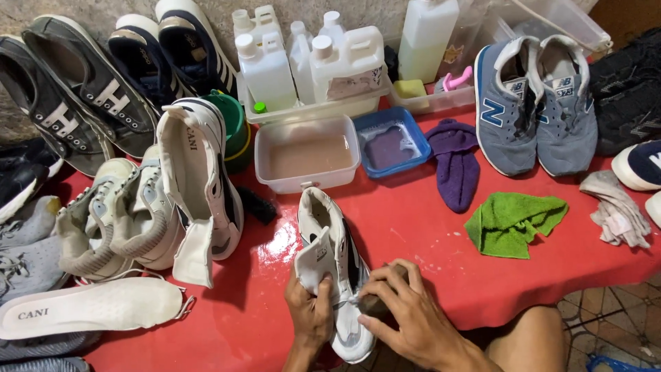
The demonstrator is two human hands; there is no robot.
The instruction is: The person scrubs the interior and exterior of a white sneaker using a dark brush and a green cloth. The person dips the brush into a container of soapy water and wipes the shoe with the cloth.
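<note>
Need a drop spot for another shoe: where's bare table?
Bare red table lies between the white shoe in hand, the purple sock and the green cloth. A smaller patch lies below the cloth at the table edge. The left side is crowded with shoes and an insole.

The worktop [427, 241] has a red, wet-looking covering. A white sneaker [335, 258] lies on it at the near edge, gripped by the left hand [310, 313] and the right hand [403, 310]. Just beyond the hands stand a clear tub of cloudy water [306, 155] and a blue tub [391, 141]. Beyond and right of the hands lie a purple cloth [454, 165], a green cloth [513, 222], a grey rag [620, 210] and a pair of blue-grey sneakers [537, 103]. Left of the hands rest an upturned white sneaker [200, 179], worn beige shoes [113, 220] and a white insole [89, 306]. White jugs in a tray [303, 65] stand furthest from the hands.
</note>
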